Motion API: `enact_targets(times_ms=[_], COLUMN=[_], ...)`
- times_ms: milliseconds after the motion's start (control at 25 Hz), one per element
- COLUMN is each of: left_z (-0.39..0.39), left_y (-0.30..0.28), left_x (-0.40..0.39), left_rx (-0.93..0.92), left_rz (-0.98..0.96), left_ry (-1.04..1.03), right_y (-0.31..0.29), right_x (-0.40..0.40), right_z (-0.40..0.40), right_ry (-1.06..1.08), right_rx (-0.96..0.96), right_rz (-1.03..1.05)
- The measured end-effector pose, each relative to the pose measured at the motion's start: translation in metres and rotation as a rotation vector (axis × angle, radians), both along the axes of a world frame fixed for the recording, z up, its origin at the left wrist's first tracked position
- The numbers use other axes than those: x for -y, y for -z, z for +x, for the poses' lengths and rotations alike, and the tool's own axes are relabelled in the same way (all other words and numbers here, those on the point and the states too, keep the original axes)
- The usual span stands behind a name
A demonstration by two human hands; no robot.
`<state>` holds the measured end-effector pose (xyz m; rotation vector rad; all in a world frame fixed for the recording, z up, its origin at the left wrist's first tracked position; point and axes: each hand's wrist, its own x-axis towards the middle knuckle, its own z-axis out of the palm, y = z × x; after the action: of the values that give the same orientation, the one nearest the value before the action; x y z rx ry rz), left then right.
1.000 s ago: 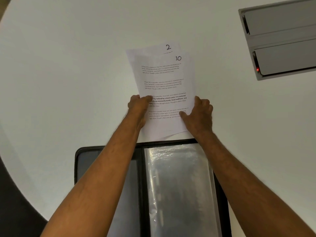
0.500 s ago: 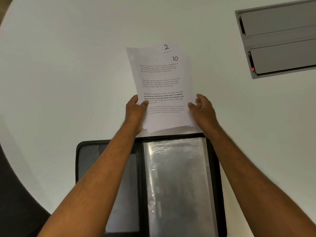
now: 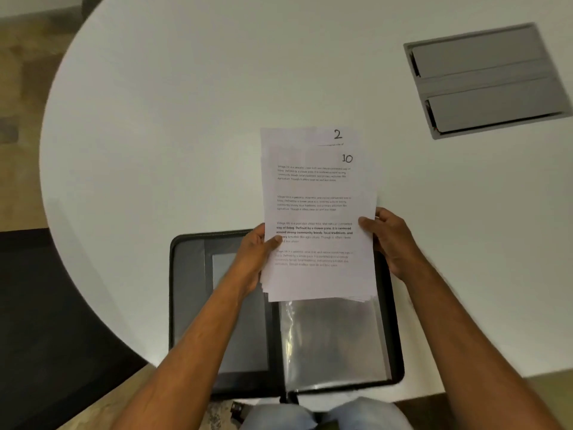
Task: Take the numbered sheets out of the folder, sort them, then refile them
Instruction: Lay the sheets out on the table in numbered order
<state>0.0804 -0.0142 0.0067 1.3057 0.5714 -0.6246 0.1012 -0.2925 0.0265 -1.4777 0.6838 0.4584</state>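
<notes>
I hold a stack of numbered sheets (image 3: 316, 193) lifted above the table. The top sheet is marked 10, and a sheet marked 2 sticks out behind its upper edge. My left hand (image 3: 255, 252) grips the stack's left edge with the thumb on the front. My right hand (image 3: 387, 237) grips the right edge the same way. Below the stack lies the open black folder (image 3: 192, 274) at the table's near edge, its clear plastic sleeves (image 3: 331, 339) showing on the right half. The stack's lower part hides the folder's top right.
The round white table (image 3: 186, 119) carries a grey recessed cable box (image 3: 483, 79) at the far right. A dark chair (image 3: 37, 305) stands at the left beside the table edge. My knees (image 3: 310, 414) show below the folder.
Both hands lifted the stack off the table and drew it toward me, over the folder's top. The camera tilted, so more of the table's edge and floor shows.
</notes>
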Motion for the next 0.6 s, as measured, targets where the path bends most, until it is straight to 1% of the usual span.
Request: enact_targets(times_ms=[160, 320, 440, 600], left_z=[-0.038, -0.053, -0.056, -0.055], left_y=[-0.017, -0.039, -0.061, -0.091], left_x=[0.006, 0.029, 0.060, 0.115], left_rx=[0.045, 0.100, 0.162, 0.288], left_rz=[0.029, 0.027, 0.088, 0.117], left_ry=[0.127, 0.167, 0.203, 0.294], right_y=[-0.027, -0.048, -0.063, -0.081], right_x=[-0.002, 0.010, 0.030, 0.070], right_z=[-0.049, -0.097, -0.126, -0.150], right_ry=[0.001, 0.031, 0.138, 0.285], right_rx=[0.088, 0.183, 0.236, 0.344], right_rz=[-0.116, -0.218, -0.294, -0.385])
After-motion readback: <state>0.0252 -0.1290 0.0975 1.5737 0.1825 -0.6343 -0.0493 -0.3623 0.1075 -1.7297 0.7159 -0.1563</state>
